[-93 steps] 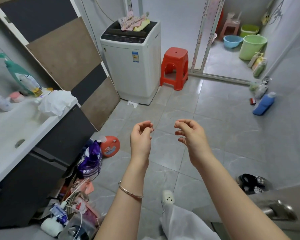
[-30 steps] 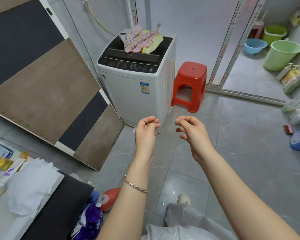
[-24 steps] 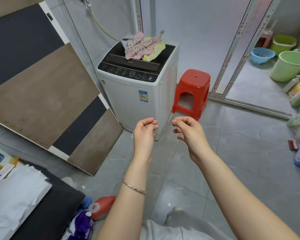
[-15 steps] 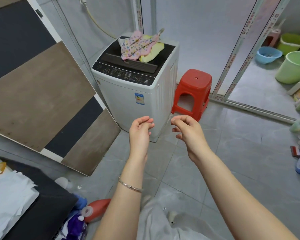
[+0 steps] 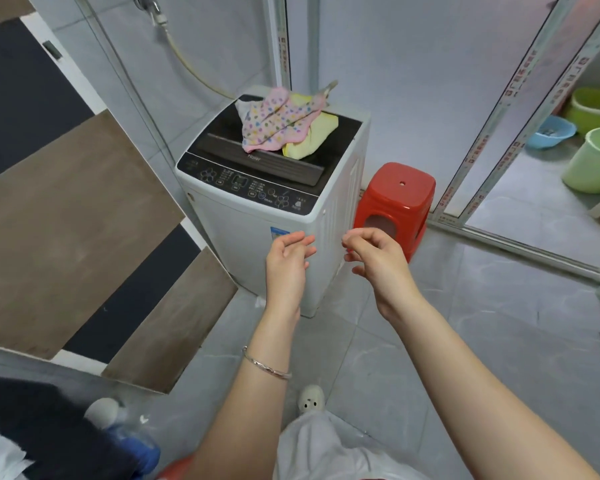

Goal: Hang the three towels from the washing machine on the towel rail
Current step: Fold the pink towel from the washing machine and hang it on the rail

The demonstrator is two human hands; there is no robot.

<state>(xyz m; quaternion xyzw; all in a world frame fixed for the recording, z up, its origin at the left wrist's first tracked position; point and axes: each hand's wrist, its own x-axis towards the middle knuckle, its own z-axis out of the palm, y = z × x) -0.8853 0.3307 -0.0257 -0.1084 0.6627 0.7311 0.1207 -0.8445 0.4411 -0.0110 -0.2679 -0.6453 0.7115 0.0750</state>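
Observation:
A white top-load washing machine [image 5: 257, 223] stands ahead against the wall. On its dark lid lies a small heap of towels: a pink one with coloured dots [image 5: 278, 123] on top, a yellow one [image 5: 314, 138] under it at the right, and a bit of a pale one [image 5: 244, 110] at the left. My left hand [image 5: 288, 261] and my right hand [image 5: 374, 254] are raised in front of the machine, below lid height, fingers loosely curled and holding nothing. No towel rail is in view.
A red plastic stool [image 5: 397, 202] stands right of the machine. A large brown-and-black panel [image 5: 73, 216] leans on the left wall. Beyond a sliding door frame [image 5: 471, 174] at the right are green buckets [image 5: 594, 161] and a blue basin [image 5: 551, 131]. Bottles lie at the bottom left [image 5: 132, 441].
I have walked closer to the washing machine, which now looms larger in view. Both hands stay raised and hold nothing; the left hand's fingers have uncurled a little.

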